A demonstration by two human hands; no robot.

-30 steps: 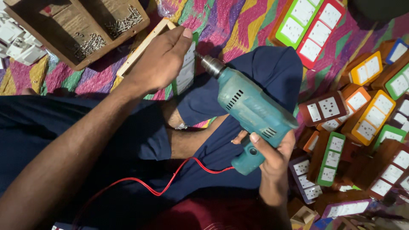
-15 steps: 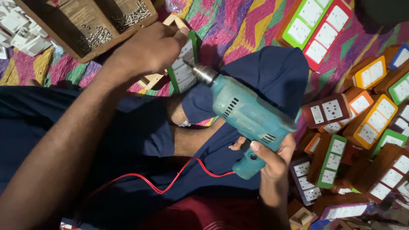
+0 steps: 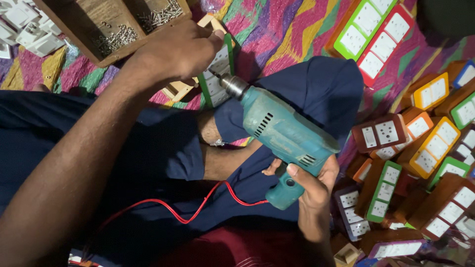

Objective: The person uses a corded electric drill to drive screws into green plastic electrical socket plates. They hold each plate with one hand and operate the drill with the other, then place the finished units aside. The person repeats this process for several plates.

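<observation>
My right hand (image 3: 309,190) grips the handle of a teal electric drill (image 3: 282,136) with a red cord (image 3: 188,210). Its chuck points up and left at a green-edged switch board (image 3: 217,74) standing on its edge. My left hand (image 3: 175,52) covers the top of that board and the wooden box behind it, holding them upright on the colourful cloth. The drill's bit tip sits against the board's white face. My dark blue trouser legs lie beneath both arms.
A wooden tray (image 3: 94,20) with compartments of screws sits at the top left, white switch parts (image 3: 22,27) beside it. Several finished wooden boards with coloured frames (image 3: 425,148) are heaped on the right, two more (image 3: 376,32) at the top.
My left hand has tipped the board up from the cloth and moved it right, onto its edge. The drill has swung in, so that its bit now meets the board's face.
</observation>
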